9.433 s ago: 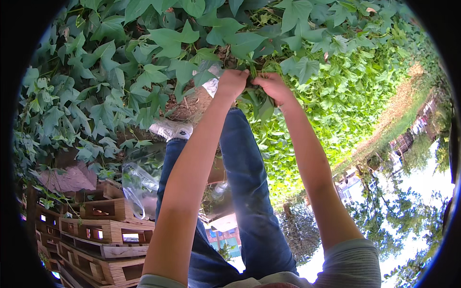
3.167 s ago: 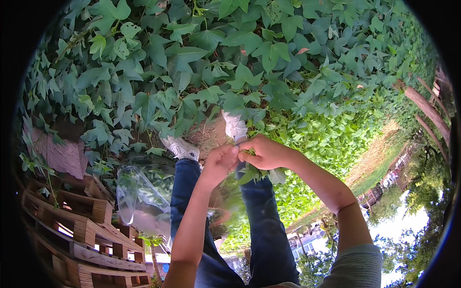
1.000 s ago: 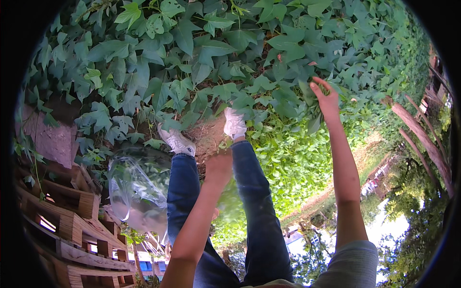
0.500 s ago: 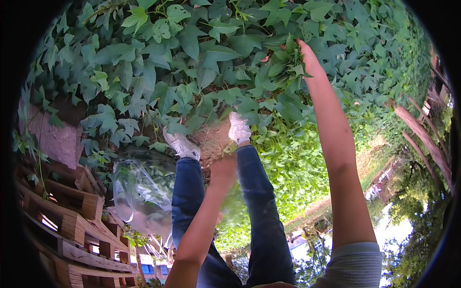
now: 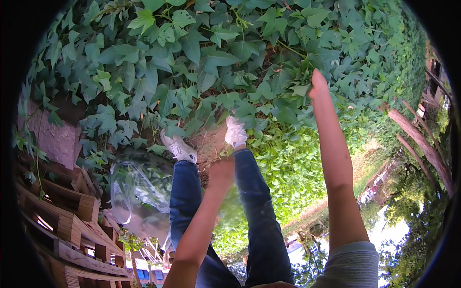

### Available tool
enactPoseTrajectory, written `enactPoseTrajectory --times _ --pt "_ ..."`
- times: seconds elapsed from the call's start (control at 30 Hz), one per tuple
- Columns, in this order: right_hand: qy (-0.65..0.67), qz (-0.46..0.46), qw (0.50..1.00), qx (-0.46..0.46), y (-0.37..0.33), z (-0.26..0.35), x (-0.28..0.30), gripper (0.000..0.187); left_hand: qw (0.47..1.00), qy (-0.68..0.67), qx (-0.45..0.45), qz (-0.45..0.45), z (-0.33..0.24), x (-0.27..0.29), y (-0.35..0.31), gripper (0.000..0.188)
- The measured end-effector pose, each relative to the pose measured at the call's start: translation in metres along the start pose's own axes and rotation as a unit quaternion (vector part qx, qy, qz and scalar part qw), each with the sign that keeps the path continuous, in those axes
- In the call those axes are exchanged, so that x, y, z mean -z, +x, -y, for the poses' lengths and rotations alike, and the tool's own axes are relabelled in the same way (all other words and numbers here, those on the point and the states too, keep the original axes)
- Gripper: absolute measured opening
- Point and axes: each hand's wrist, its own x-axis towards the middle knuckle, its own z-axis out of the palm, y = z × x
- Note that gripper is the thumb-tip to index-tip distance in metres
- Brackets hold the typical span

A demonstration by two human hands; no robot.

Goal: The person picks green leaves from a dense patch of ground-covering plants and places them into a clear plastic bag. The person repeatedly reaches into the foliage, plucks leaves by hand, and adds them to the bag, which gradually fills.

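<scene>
Sweet potato vines [image 5: 129, 86] with lobed green leaves, some with holes, spread thickly ahead of my feet. On the right, my outstretched right hand [image 5: 319, 86] is closed round a bunch of sweet potato leaves [image 5: 301, 77], low among the vines. Its fingers are mostly hidden by the leaves and the hand itself. My left hand [image 5: 222, 174] is between my knees and looks closed, with a small green bit by its knuckles. What it holds, if anything, is hidden. A clear plastic bag [image 5: 139, 192] with green leaves inside stands beside my left leg.
My white shoes [image 5: 180, 148] stand at the near edge of the vines. Wooden pallets [image 5: 72, 230] are stacked at the lower left, below a grey slab [image 5: 55, 134]. Brighter low plants [image 5: 283, 168] grow to the right, and a log [image 5: 418, 144] lies at the far right.
My right hand has come back toward me and slightly right, bringing the bunch of sweet potato leaves. A stem now shows beyond the bunch. My left hand has hardly moved.
</scene>
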Motion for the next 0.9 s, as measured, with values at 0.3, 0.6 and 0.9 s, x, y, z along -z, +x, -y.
enactPoseTrajectory --times 0.3,0.6,0.9 --pt "-0.155 0.004 0.978 0.142 -0.037 0.02 -0.037 0.019 1.0 -0.003 -0.013 -0.019 0.002 0.004 0.001 0.037" --pt "-0.528 -0.138 0.603 0.582 -0.119 0.05 -0.123 0.022 0.999 -0.002 0.008 -0.047 0.007 0.003 -0.005 0.035" --pt "-0.697 0.001 0.509 0.505 -0.009 0.116 -0.191 0.026 0.999 -0.015 0.001 -0.047 0.01 0.001 -0.004 0.036"
